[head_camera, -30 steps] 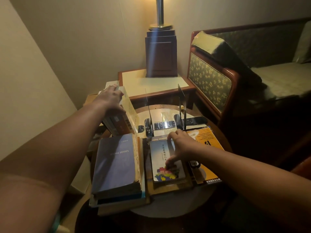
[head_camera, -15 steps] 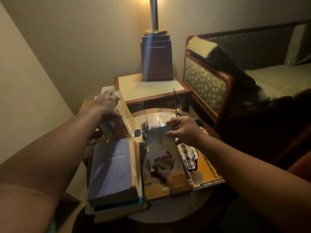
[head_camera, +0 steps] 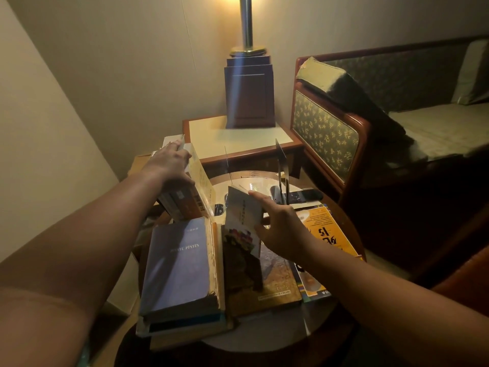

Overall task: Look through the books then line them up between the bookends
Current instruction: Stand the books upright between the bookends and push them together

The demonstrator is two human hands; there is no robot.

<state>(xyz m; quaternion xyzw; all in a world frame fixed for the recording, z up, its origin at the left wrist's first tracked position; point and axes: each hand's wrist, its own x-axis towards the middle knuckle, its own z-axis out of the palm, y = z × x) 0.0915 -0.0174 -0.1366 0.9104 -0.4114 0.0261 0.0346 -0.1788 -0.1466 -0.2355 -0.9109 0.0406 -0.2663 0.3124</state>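
Note:
My right hand (head_camera: 280,226) holds a thin white book (head_camera: 243,221) with a colourful cover picture, tilted up on edge above a brown book (head_camera: 275,284) lying flat. My left hand (head_camera: 169,161) grips the top of a leaning row of upright books (head_camera: 189,192) at the table's back left. A thick blue book (head_camera: 177,263) tops a stack at the front left. An orange book (head_camera: 325,231) lies flat on the right. One dark bookend (head_camera: 280,165) stands at the back, and a thin clear bookend (head_camera: 227,165) stands left of it.
The round table (head_camera: 264,337) is small and crowded. Behind it stands a square side table (head_camera: 238,144) with a lamp base (head_camera: 248,91). A patterned sofa (head_camera: 344,128) is at the right. A wall runs close on the left.
My right hand has lifted the thin white book off the brown book and tipped it up onto its edge. My left hand stays on the leaning books.

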